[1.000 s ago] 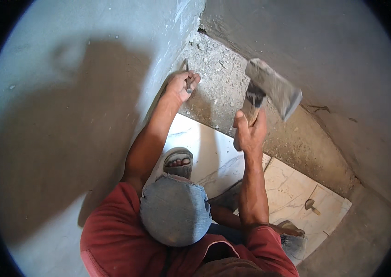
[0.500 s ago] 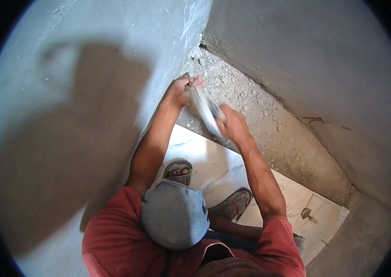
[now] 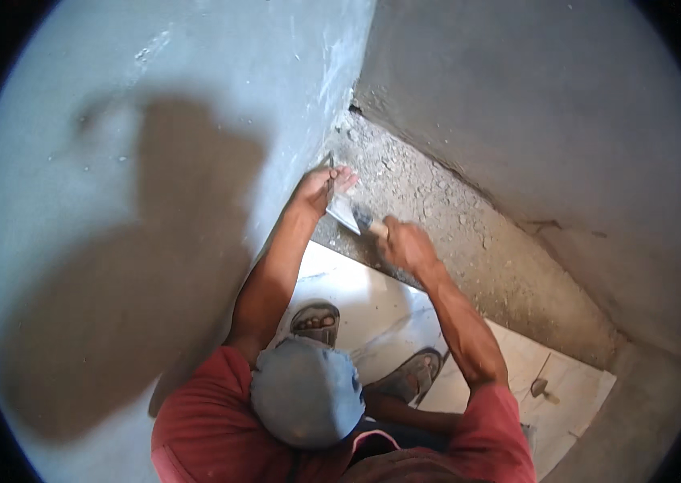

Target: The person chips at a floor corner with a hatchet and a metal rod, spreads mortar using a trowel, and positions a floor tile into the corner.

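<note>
My right hand grips a trowel by its light wooden handle. The trowel's pale metal blade reaches left and up, close beside my left hand. A thin, dark, rod-like piece sticks up from my left hand, near the corner of the wall; its lower part is hard to make out. The fingers of that hand point to the right, over the rough ground of crumbled mortar and grit.
Marbled white tiles lie under my sandalled feet. On the tiles at the right rests a small tool with a dark head and light handle. A blue-grey wall rises at left, and a grey wall stands beyond the strip.
Both hands now appear slightly lower in the view. The trowel has swung, and its blade, blurred before, now shows more clearly, tilted beside my left hand.
</note>
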Action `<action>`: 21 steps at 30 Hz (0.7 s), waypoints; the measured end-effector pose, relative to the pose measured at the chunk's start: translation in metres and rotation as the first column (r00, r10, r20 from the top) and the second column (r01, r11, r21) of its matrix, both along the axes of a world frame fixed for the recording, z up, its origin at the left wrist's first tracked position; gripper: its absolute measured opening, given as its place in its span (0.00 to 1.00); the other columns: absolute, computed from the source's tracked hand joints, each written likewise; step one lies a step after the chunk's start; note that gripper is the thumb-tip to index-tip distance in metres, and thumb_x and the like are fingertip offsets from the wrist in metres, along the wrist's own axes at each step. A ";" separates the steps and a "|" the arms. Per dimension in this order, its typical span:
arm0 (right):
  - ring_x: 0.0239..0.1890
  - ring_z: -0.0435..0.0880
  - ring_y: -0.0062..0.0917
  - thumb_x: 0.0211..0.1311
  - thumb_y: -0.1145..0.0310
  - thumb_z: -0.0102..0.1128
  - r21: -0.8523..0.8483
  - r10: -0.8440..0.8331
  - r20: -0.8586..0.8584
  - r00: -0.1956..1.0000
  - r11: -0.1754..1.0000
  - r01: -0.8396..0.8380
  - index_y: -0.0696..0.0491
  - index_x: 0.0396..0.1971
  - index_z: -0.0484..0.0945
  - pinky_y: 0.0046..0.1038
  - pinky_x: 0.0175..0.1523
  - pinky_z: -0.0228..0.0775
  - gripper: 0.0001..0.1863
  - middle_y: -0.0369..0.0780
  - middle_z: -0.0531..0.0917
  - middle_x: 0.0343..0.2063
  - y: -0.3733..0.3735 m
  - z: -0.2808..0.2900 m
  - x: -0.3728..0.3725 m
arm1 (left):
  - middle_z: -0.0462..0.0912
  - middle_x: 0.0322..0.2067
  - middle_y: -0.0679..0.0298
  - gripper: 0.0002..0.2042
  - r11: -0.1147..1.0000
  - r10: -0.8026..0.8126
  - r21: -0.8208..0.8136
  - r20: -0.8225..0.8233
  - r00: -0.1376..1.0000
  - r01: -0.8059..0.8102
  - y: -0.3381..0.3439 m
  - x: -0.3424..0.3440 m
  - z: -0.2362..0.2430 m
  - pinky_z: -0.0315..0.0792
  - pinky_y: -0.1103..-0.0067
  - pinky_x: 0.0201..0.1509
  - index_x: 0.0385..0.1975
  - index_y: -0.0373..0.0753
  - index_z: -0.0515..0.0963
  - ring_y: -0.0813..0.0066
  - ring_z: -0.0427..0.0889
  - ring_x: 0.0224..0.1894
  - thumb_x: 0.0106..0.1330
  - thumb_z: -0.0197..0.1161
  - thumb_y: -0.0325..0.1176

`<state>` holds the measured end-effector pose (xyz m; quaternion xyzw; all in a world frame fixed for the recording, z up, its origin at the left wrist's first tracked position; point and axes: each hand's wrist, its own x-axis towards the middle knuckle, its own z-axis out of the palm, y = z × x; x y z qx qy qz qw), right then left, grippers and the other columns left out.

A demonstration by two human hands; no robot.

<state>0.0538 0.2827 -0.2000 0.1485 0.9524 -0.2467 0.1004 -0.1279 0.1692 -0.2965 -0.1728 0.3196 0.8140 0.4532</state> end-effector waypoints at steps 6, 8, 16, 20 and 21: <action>0.26 0.76 0.45 0.42 0.69 0.62 -0.110 0.187 -0.718 0.671 0.921 -0.374 0.54 0.27 0.68 0.39 0.30 0.68 0.13 0.46 0.76 0.20 -0.020 0.062 0.018 | 0.67 0.33 0.50 0.05 0.995 0.088 0.038 0.107 0.990 -0.093 0.015 -0.001 0.034 0.64 0.55 0.57 0.27 0.29 0.65 0.58 0.72 0.41 0.54 0.44 0.13; 0.26 0.77 0.45 0.43 0.69 0.61 -0.154 0.109 -0.740 0.664 0.933 -0.325 0.55 0.27 0.69 0.40 0.31 0.68 0.12 0.47 0.77 0.20 -0.013 0.048 0.011 | 0.71 0.26 0.53 0.04 0.995 0.069 0.069 0.095 0.993 -0.076 0.022 -0.002 0.039 0.67 0.55 0.53 0.27 0.30 0.65 0.58 0.76 0.37 0.57 0.43 0.16; 0.25 0.77 0.45 0.45 0.69 0.59 -0.091 0.041 -0.273 0.961 0.994 -0.068 0.56 0.27 0.69 0.39 0.30 0.68 0.11 0.48 0.77 0.20 -0.015 0.057 0.017 | 0.70 0.30 0.50 0.06 0.998 0.043 0.048 0.003 0.999 -0.043 0.020 0.001 0.039 0.67 0.56 0.54 0.23 0.33 0.63 0.55 0.75 0.41 0.55 0.41 0.15; 0.22 0.75 0.39 0.41 0.70 0.61 -0.203 0.094 -0.686 0.721 0.928 -0.314 0.55 0.24 0.70 0.35 0.29 0.67 0.11 0.43 0.75 0.20 -0.008 0.053 0.019 | 0.70 0.30 0.50 0.06 0.998 0.019 0.053 0.048 0.999 -0.022 0.025 0.005 0.036 0.65 0.58 0.57 0.21 0.33 0.63 0.54 0.74 0.43 0.58 0.42 0.17; 0.24 0.76 0.39 0.39 0.70 0.62 -0.238 0.072 -0.645 0.761 0.927 -0.290 0.54 0.25 0.71 0.35 0.30 0.68 0.11 0.43 0.75 0.21 -0.002 0.041 0.024 | 0.70 0.30 0.51 0.05 0.996 0.048 0.069 0.060 0.997 -0.052 0.025 0.009 0.034 0.65 0.58 0.57 0.23 0.33 0.63 0.54 0.73 0.44 0.60 0.42 0.20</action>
